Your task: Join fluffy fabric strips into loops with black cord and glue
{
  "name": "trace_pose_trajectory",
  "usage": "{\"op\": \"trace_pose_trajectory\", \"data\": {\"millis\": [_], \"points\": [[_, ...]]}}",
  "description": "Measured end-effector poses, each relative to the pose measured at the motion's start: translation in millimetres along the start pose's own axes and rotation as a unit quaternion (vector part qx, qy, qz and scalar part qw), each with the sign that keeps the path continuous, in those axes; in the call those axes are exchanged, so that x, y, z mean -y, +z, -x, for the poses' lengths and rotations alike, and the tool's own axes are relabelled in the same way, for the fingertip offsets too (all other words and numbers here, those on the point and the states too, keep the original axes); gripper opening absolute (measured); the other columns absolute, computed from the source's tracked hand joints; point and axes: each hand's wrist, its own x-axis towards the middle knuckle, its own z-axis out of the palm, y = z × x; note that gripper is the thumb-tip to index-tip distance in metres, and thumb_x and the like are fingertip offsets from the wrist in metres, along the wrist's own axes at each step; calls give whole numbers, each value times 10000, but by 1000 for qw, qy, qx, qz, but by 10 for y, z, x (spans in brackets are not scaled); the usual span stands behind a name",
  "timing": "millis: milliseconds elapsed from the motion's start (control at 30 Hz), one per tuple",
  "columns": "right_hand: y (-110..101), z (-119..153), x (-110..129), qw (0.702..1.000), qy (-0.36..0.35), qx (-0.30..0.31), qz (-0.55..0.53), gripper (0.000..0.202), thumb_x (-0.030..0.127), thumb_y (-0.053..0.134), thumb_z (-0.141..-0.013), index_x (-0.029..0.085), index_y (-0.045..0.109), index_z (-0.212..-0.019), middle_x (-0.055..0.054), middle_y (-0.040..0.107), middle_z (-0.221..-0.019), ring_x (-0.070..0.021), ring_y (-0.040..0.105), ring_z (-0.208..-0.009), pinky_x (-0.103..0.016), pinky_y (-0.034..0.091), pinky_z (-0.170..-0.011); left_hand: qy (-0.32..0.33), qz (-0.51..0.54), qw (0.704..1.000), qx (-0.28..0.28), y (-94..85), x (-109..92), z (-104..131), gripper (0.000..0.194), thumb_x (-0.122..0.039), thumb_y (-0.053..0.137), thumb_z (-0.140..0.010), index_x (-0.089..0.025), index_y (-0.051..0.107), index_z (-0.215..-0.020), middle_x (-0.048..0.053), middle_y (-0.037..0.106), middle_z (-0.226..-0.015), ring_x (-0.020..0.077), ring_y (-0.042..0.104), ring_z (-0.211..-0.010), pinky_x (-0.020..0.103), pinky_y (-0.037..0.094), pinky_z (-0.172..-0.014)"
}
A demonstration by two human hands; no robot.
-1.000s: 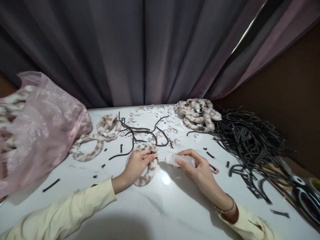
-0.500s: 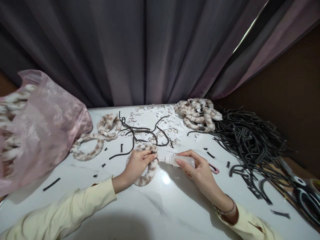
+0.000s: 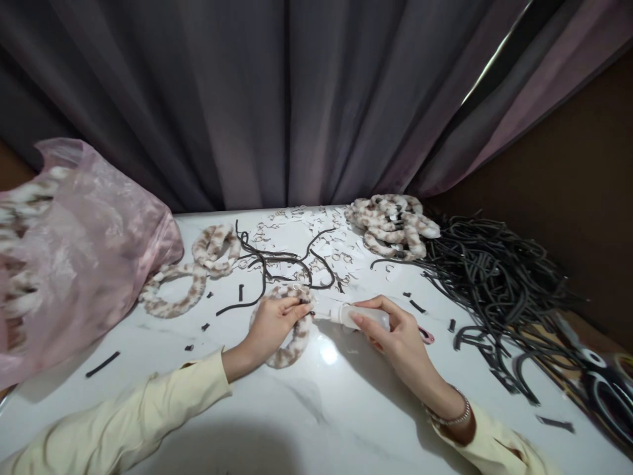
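The dark curtain [image 3: 247, 99] runs out of view above me, and the white table [image 3: 316, 415] is cut off below. At my left, the pink bag [image 3: 119, 224] veils most of the furry pieces inside it. The heap of black cords [image 3: 494, 270] at my right is too tangled to tell strand from strand.

My left hand [image 3: 267, 333] lies palm down from a bent forearm, thumb and forefinger pinching the far right side of the furry ring [image 3: 285, 358]. My right hand [image 3: 395, 340] comes in from the other side, wrist low, thumb and fingers wrapped round the bottle [image 3: 364, 316].

The ring rests on the table just before me, plush, white with brown patches, partly under my left hand. The bottle, cloudy and tipped sideways, points its thin nozzle [image 3: 324, 315] at my left fingertips; whether it touches, I can't make out.
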Motion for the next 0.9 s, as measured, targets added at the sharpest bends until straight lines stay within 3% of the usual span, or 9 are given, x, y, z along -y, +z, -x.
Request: {"op": "trace_pose_trajectory", "data": {"millis": [367,900], "points": [[-2,1,5,1000,0,5,19,290,450,647,-718,177,581,-787,30,507,-515,-113,433,-472,-227,290,-430,0,2,1000,9,0,3,-1,343,-433,557,-754,-168,531,-537,-36,417,-486,102,352,-478,230,253,-465],[11,17,39,1000,-3,-1,22,295,460,637,-712,177,580,-773,22,519,-521,-123,460,-487,-228,305,-427,-2,8,1000,12,6,8,0,340,-442,555,-754,-165,541,-556,-23,469,-499,104,392,-480,224,301,-462]]}}
